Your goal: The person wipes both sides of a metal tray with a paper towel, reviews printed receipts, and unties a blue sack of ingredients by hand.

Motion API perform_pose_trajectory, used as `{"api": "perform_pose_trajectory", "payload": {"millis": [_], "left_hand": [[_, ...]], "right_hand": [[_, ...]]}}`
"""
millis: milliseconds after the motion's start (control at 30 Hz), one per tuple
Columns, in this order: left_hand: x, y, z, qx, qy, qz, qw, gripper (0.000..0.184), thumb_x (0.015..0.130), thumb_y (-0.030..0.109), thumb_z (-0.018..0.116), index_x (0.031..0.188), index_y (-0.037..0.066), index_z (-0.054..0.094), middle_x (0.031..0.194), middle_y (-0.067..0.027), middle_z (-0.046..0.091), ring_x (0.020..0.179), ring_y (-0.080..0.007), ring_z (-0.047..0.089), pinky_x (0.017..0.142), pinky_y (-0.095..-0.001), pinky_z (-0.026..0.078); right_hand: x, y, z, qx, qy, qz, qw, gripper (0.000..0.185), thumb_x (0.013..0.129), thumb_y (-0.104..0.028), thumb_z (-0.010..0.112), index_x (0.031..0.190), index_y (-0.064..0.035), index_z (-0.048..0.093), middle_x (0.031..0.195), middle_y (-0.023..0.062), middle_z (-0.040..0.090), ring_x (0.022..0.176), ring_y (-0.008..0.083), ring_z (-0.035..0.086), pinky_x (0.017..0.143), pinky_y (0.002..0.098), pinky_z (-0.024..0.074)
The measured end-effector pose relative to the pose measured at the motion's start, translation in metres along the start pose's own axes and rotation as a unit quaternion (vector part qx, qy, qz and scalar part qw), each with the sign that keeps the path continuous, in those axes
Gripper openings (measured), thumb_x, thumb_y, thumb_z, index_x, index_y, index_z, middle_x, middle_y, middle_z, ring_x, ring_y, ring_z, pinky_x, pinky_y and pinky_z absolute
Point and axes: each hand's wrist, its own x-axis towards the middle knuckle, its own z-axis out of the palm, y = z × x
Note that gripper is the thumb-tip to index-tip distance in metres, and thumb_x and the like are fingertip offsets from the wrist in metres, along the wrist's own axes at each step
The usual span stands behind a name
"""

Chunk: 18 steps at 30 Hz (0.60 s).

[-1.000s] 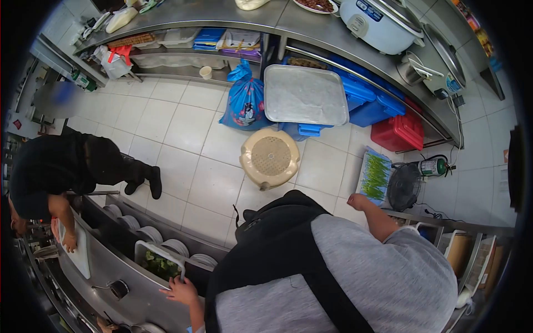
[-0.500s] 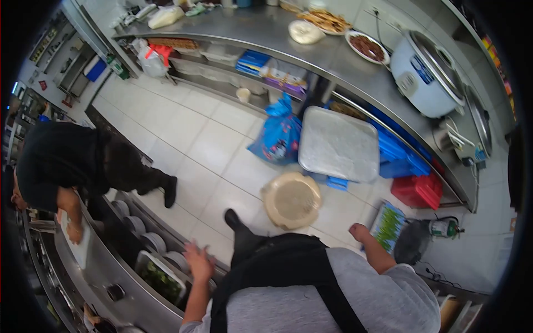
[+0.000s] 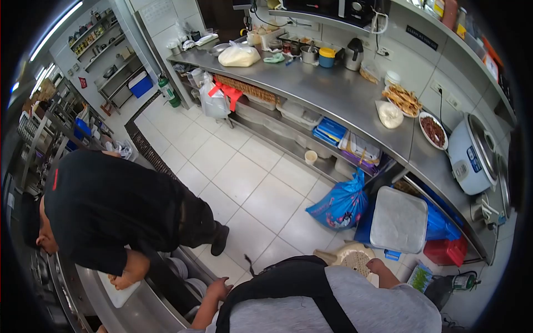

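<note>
White-tiled floor (image 3: pixel 240 176), glossy squares. Right hand (image 3: pixel 378 266): fingers curled in, just beside beige stool (image 3: pixel 354 258) on floor; perforated top, partly hidden. Left hand (image 3: pixel 219 289): near stacked plates (image 3: pixel 194 287), finger state cannot be told. Beyond: rounded-corner tray (image 3: pixel 398 219), knotted blue bag (image 3: pixel 341 204) with printed figure. Rice cooker (image 3: pixel 469 155): blue label illegible. Dark wall sign (image 3: pixel 422 38): "CLEAN AS YOU GO".
</note>
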Motion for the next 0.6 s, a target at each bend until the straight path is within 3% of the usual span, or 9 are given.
{"api": "perform_pose_trajectory", "payload": {"millis": [33,100,167,233,267,300,367,500,600], "left_hand": [[0.011,0.013,-0.021,0.04,-0.009,-0.002,0.999,0.055,0.082,0.04,0.06,0.127,0.011,0.05,0.125,-0.017,0.052,0.115,-0.033,0.051,0.096,-0.0414,0.042],[0.043,0.039,-0.051,0.054,0.016,0.028,0.998,0.054,0.082,0.041,0.06,0.127,0.012,0.05,0.125,-0.0162,0.052,0.113,-0.0332,0.051,0.094,-0.0414,0.043],[0.081,0.067,-0.077,0.034,0.041,0.123,0.991,0.052,0.083,0.041,0.059,0.126,0.014,0.051,0.123,-0.0153,0.054,0.11,-0.0339,0.053,0.091,-0.0415,0.045],[0.108,0.108,-0.116,0.047,0.043,0.128,0.99,0.051,0.083,0.041,0.059,0.126,0.015,0.051,0.122,-0.0152,0.054,0.109,-0.0341,0.054,0.09,-0.0415,0.046],[0.124,0.127,-0.137,0.05,0.049,0.131,0.989,0.051,0.083,0.041,0.059,0.126,0.015,0.051,0.121,-0.015,0.054,0.107,-0.0343,0.055,0.088,-0.0415,0.046],[0.143,0.14,-0.155,0.064,0.061,0.128,0.988,0.051,0.082,0.041,0.06,0.126,0.015,0.051,0.121,-0.0153,0.055,0.106,-0.0349,0.056,0.088,-0.042,0.046],[0.195,0.139,-0.178,0.042,0.095,0.147,0.984,0.051,0.083,0.041,0.058,0.126,0.016,0.051,0.123,-0.0155,0.053,0.108,-0.035,0.055,0.088,-0.0426,0.046],[0.333,0.066,-0.193,0.072,-0.033,0.208,0.975,0.051,0.085,0.043,0.052,0.129,0.016,0.049,0.127,-0.0159,0.05,0.113,-0.0341,0.052,0.091,-0.0421,0.045],[0.316,0.127,-0.292,0.061,-0.019,0.133,0.989,0.051,0.084,0.041,0.055,0.128,0.015,0.049,0.125,-0.0165,0.051,0.113,-0.0338,0.052,0.092,-0.0414,0.044]], "right_hand": [[0.012,0.002,0.007,-0.002,0.004,-0.002,1.0,0.028,0.08,-0.029,0.062,0.089,-0.0025,0.068,0.077,0.0142,0.067,0.068,0.0229,0.067,0.064,0.0356,0.0523],[0.035,-0.004,0.022,-0.222,0.086,-0.148,0.96,0.031,0.082,-0.034,0.059,0.088,-0.0051,0.068,0.087,0.0158,0.067,0.082,0.0288,0.065,0.075,0.0392,0.0503],[0.017,-0.065,0.008,-0.18,0.023,-0.058,0.982,0.029,0.079,-0.029,0.054,0.087,-0.006,0.069,0.091,0.0174,0.066,0.087,0.0334,0.061,0.08,0.0425,0.0473],[0.037,-0.084,0.029,-0.074,0.021,-0.103,0.992,0.03,0.079,-0.029,0.054,0.085,-0.0048,0.069,0.089,0.0181,0.066,0.086,0.0352,0.061,0.079,0.0445,0.0468],[0.092,-0.061,0.07,-0.213,-0.021,-0.166,0.963,0.029,0.078,-0.028,0.054,0.085,-0.0047,0.07,0.09,0.0186,0.065,0.086,0.0353,0.061,0.079,0.0446,0.0469],[0.113,-0.084,0.063,-0.21,-0.013,-0.169,0.963,0.029,0.078,-0.028,0.054,0.085,-0.0047,0.07,0.09,0.0186,0.065,0.086,0.0353,0.061,0.079,0.0446,0.0469],[0.146,-0.145,0.039,-0.15,-0.162,-0.208,0.953,0.028,0.077,-0.025,0.054,0.089,-0.005,0.069,0.091,0.019,0.065,0.083,0.0353,0.061,0.076,0.0454,0.0476],[0.175,-0.354,-0.091,-0.093,0.057,-0.2,0.974,0.023,0.079,-0.022,0.053,0.078,-0.0022,0.063,0.086,0.0196,0.063,0.08,0.0372,0.061,0.069,0.0476,0.0475],[0.228,-0.493,-0.183,-0.066,0.298,-0.352,0.885,0.011,0.078,-0.015,0.057,0.075,-0.0039,0.058,0.079,0.0178,0.058,0.073,0.0371,0.057,0.064,0.0473,0.0444]]}}
